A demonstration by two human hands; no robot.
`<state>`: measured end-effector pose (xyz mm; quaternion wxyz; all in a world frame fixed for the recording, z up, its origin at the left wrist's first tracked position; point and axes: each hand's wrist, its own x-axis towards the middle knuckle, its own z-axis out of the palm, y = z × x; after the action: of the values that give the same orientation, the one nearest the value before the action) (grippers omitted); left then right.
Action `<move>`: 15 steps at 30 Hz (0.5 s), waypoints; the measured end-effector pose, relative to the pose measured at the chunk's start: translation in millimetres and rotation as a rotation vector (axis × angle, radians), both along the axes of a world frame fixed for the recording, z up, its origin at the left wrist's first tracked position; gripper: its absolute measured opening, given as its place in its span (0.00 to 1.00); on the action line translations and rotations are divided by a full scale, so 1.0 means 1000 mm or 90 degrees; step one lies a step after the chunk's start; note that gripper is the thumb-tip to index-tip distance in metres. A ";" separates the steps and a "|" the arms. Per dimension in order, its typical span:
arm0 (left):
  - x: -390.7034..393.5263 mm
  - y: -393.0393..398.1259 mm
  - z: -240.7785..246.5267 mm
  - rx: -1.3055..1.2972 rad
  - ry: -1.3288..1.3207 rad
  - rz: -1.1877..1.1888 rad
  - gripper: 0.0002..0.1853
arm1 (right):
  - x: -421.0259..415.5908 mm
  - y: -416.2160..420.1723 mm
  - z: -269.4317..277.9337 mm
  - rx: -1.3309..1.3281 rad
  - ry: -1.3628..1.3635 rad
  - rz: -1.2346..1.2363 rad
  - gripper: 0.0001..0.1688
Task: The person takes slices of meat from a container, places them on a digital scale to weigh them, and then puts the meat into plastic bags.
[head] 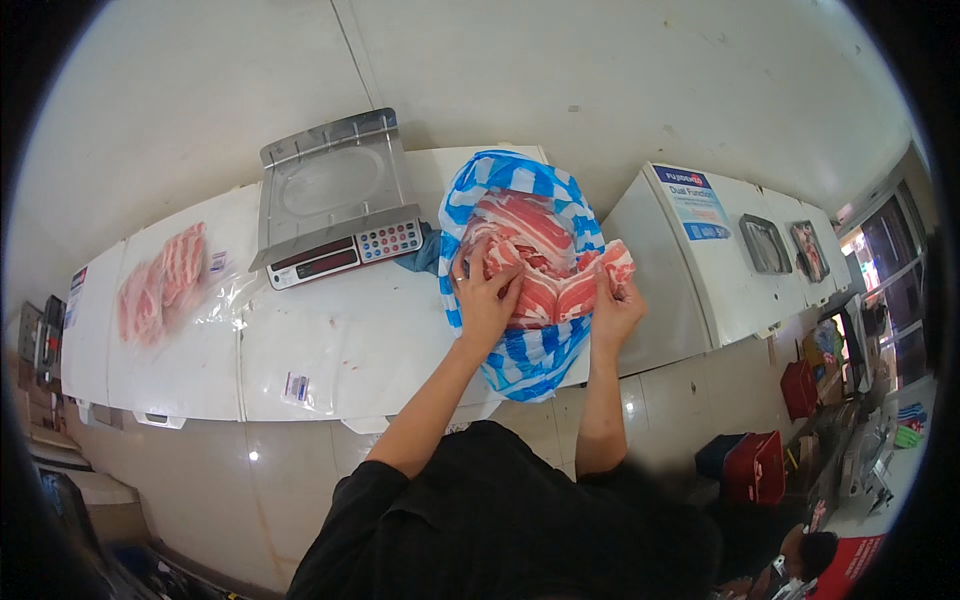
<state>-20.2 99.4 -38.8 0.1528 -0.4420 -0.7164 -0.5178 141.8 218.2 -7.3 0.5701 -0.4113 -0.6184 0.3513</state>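
Note:
A blue-and-white checked plastic bag (532, 367), its mouth spread wide, lies on the white chest freezer lid and holds many strips of raw, fatty meat (529, 221). My right hand (616, 304) pinches the end of one meat strip (618, 262) at the bag's right rim. My left hand (486, 300), with a ring on one finger, grips meat at the left side of the pile between thumb and fingers. Left of the bag stands a digital scale (330, 187) with a bare metal tray. A blue cloth (424, 253) is tucked between scale and bag.
Clear plastic bags of sliced meat (169, 285) lie at the far left. A flat clear bag with a label (298, 388) is near the front edge. Another freezer (739, 255) at right bears two black trays (765, 244). A person (795, 559) is at lower right.

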 end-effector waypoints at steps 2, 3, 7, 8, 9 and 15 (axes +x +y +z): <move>0.004 -0.001 0.005 -0.035 0.023 -0.008 0.11 | -0.001 -0.001 -0.004 0.052 -0.020 -0.011 0.10; 0.013 -0.005 0.012 -0.070 0.047 -0.010 0.13 | -0.002 -0.003 -0.006 0.077 -0.031 -0.014 0.10; 0.035 0.002 0.013 -0.116 0.188 -0.126 0.21 | -0.013 -0.016 -0.005 0.040 -0.029 0.031 0.11; 0.035 0.008 0.001 -0.136 0.207 -0.116 0.25 | -0.017 -0.021 -0.002 0.062 -0.053 0.040 0.12; 0.034 0.009 -0.005 -0.163 0.209 -0.127 0.25 | -0.017 -0.023 0.002 0.084 -0.077 0.044 0.12; 0.031 0.005 -0.016 -0.276 0.263 -0.126 0.26 | 0.015 -0.001 -0.014 0.122 -0.004 -0.124 0.11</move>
<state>10.6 104.5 -54.7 0.1465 -0.6277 -0.7173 -0.2646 157.3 216.9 -21.5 0.6362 -0.4143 -0.6079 0.2323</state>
